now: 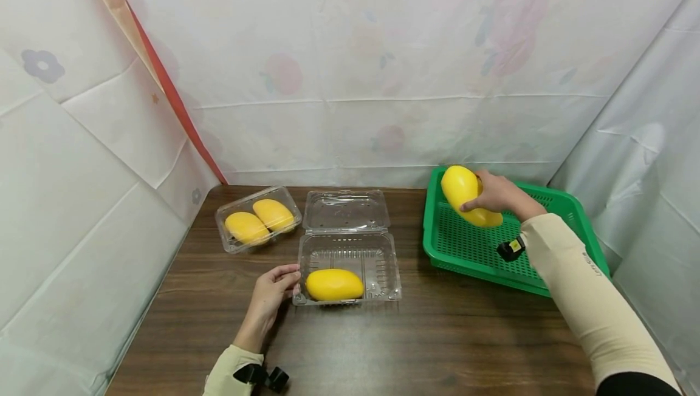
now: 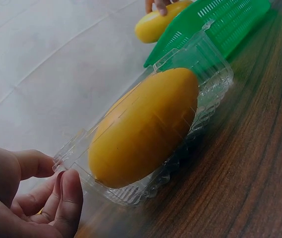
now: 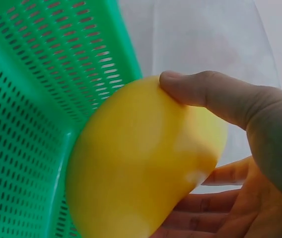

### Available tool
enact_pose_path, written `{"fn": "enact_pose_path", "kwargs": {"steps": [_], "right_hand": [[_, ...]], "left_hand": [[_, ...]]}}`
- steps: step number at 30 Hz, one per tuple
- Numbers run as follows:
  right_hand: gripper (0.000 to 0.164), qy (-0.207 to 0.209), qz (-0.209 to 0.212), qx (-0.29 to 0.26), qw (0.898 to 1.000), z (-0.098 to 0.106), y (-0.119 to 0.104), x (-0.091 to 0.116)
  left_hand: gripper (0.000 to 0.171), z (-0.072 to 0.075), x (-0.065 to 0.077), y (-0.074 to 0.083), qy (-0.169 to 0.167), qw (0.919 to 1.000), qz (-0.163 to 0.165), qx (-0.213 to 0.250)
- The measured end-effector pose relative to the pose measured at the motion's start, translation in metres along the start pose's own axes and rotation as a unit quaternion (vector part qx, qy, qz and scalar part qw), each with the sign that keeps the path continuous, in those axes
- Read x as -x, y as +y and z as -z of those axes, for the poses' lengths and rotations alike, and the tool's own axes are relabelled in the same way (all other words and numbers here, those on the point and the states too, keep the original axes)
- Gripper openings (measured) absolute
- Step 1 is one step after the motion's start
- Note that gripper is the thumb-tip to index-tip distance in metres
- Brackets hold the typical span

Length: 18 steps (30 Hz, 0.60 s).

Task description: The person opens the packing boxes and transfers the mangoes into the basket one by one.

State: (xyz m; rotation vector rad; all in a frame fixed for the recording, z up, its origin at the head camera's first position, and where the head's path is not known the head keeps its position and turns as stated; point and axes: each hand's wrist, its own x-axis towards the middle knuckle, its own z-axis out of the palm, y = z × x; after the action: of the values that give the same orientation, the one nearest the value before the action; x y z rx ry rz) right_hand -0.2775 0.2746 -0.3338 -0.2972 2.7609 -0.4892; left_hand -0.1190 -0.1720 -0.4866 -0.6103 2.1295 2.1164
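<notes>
a yellow mango (image 1: 458,187) was gripped by the right hand (image 1: 497,194), with the thumb laid across one side; the fingertips were hidden behind the fruit, and its lower end was cut off by the edge of the right wrist view. it was held aloft over the green basket (image 1: 465,250), which was set beneath the right hand; whether the basket wall was touched by the fruit could not be told. part of the basket was covered by the forearm and the pale sleeve (image 1: 590,299).

the edge of a clear container (image 1: 377,262) was pinched by the fingertips of the left hand (image 1: 270,293); the exact contact was hard to make out through the plastic. inside it, just to the right of the left hand, a second mango (image 1: 335,285) was contained, its underside seen only dimly through the wall. the folded-back lid (image 1: 346,211), beyond and to the right of the left hand, was almost lost against the dark surface (image 1: 383,347).

beyond the left hand, two more mangoes (image 1: 246,228) were enclosed in a clear box (image 1: 248,204), partly veiled by glare; whether it was latched could not be made out. the left sleeve (image 1: 232,372) was cut off by the bottom edge of the head view.
</notes>
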Motion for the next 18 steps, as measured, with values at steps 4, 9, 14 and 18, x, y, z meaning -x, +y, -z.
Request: {"fn": "enact_pose_path", "kwargs": {"steps": [4, 9, 14, 18], "right_hand": [[0.105, -0.019, -0.004, -0.006, 1.000, -0.010, 0.009, -0.004], [0.102, -0.045, -0.003, -0.004, 0.999, -0.023, 0.015, -0.007], [0.096, -0.072, -0.007, 0.009, 0.997, -0.035, 0.017, -0.012], [0.097, -0.100, -0.013, 0.010, 0.995, -0.044, 0.016, -0.018]], "left_hand": [[0.031, 0.000, 0.000, 0.000, 0.000, 1.0000, 0.001, 0.002], [0.031, 0.000, 0.000, 0.000, -0.001, 1.0000, 0.002, 0.001], [0.031, -0.001, -0.001, -0.001, -0.001, 1.0000, 0.000, 0.002], [0.031, 0.000, 0.000, 0.000, 0.000, 1.0000, 0.000, 0.000]]}}
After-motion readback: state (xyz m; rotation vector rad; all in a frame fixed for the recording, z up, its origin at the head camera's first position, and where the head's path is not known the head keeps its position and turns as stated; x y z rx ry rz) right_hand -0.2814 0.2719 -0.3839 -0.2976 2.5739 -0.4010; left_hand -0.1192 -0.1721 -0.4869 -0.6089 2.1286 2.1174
